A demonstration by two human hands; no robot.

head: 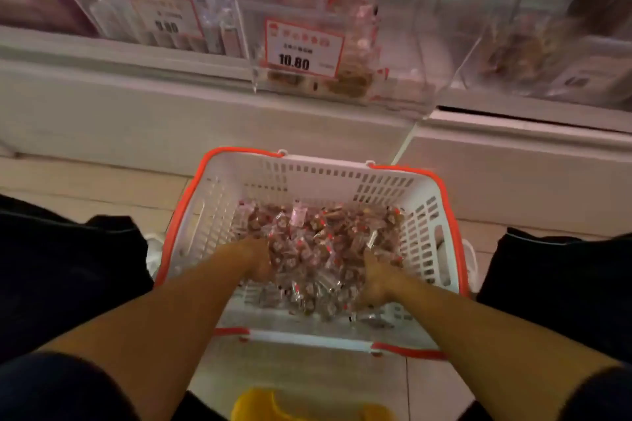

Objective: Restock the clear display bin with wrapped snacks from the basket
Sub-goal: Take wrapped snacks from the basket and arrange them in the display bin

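Note:
A white basket with an orange rim (219,195) sits on the floor between my knees. A heap of clear-wrapped brown snacks (318,249) fills its bottom. My left hand (258,260) is dug into the left side of the heap. On the right side my right hand (376,278) is pushed in the same way, so the two cup the pile from both sides. Fingertips of both are buried under wrappers. Above, on the shelf, stands the clear display bin (403,55) with a 10.80 price tag (302,48) and a few snacks at its bottom.
Other clear bins stand to the left (164,10) and right (533,51) on the white shelf (136,113). My dark trouser legs flank the basket. A yellow object (273,405) lies at the bottom edge on the tiled floor.

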